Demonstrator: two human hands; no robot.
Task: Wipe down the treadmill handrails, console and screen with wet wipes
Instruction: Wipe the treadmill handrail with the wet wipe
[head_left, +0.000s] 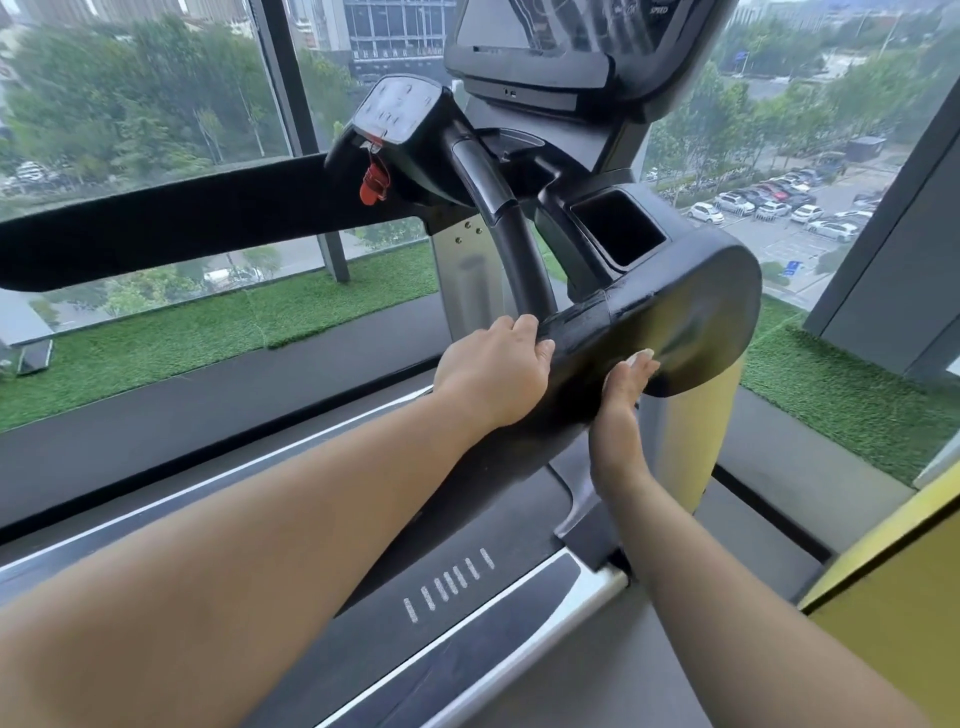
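Note:
The treadmill's thick black right handrail (649, 322) runs across the middle of the view, its surface streaked wet. My left hand (493, 371) grips the rail from the left, fingers curled over its top. My right hand (621, 400) lies flat against the rail's near side with straight fingers. A small white bit, apparently a wet wipe (642, 355), shows at its fingertips; the rest is hidden under the palm. Above sit the console (400, 111) with a red safety clip (375, 184) and the screen (550, 31) at the top.
A curved inner grip bar (498, 208) rises between console and rail, beside a black cup holder (618, 226). The left handrail (156, 228) stretches to the left. The belt deck and side rail (452, 582) lie below. Windows and green turf (208, 332) stand ahead, a yellow panel (893, 613) at right.

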